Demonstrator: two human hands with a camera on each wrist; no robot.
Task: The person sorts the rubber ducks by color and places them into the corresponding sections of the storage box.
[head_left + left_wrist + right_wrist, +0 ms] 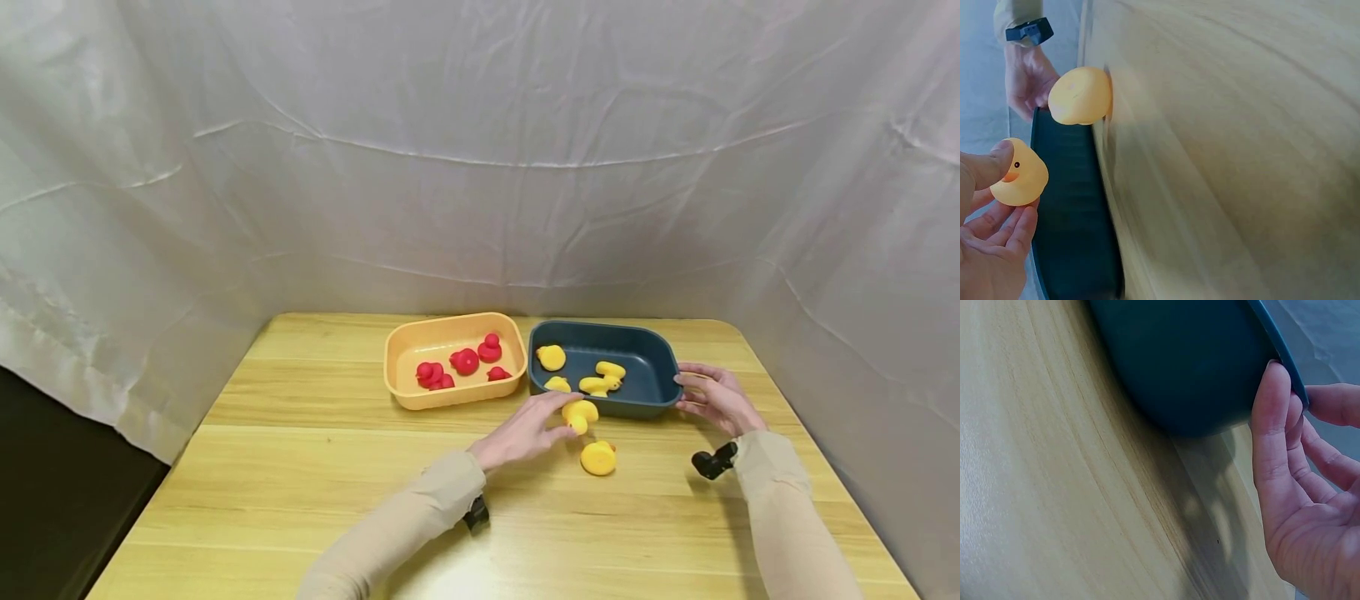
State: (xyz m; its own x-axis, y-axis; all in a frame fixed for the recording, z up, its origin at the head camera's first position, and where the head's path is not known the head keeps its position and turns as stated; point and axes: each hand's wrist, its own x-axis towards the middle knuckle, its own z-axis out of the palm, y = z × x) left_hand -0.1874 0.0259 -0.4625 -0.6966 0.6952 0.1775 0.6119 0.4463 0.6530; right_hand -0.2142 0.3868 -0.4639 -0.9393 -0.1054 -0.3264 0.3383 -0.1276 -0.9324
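My left hand (521,431) holds a yellow rubber duck (580,413) just over the front edge of the dark blue bin (633,410). In the left wrist view, thumb and fingers pinch that duck, its beak turned toward the thumb. My right hand (717,402) grips the bin's right end. The right wrist view shows its thumb (1271,419) against the outer wall, with fingers at the rim. Several yellow ducks, one of them at the left (552,358), lie inside the bin. Another yellow duck (598,458) rests on the table in front of it.
A light orange bin (420,402) with several red ducks (464,362) stands left of the blue one, close beside it. Both bins are toward the back of the wooden table (300,475). Pale curtains (480,208) hang behind and at the sides.
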